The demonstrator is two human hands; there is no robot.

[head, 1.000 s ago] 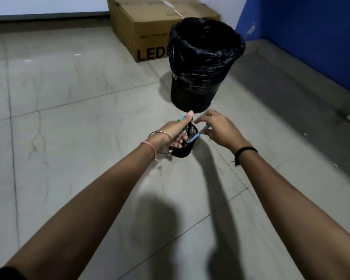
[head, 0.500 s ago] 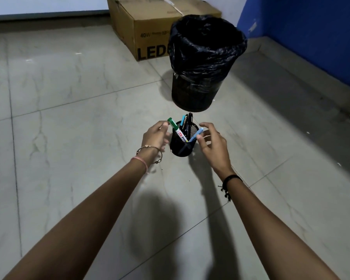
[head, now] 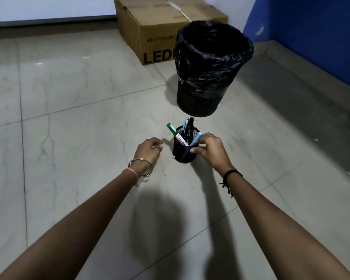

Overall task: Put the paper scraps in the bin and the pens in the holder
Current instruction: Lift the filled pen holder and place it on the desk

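A black mesh pen holder (head: 182, 157) stands on the tiled floor just in front of me. It holds a green-capped white marker (head: 176, 135), a light blue pen (head: 197, 137) and several dark pens (head: 189, 126). My right hand (head: 210, 148) grips the holder's right side, thumb on its wall and fingers at the rim by the light blue pen. To the left, my left hand (head: 149, 150) is loosely curled, holds nothing and is clear of the holder. The black bin (head: 200, 98), lined with a black bag, stands behind the holder; its inside is too dark to see.
A brown cardboard box (head: 160, 27) marked LED sits behind the bin against the white wall. A blue wall (head: 311, 37) with a raised ledge runs along the right. Grey floor tiles spread to the left and near me.
Both hands came back from above the holder, where they were pushing pens in. My left hand has drawn away to the left and curled up; my right hand has settled on the holder's side.
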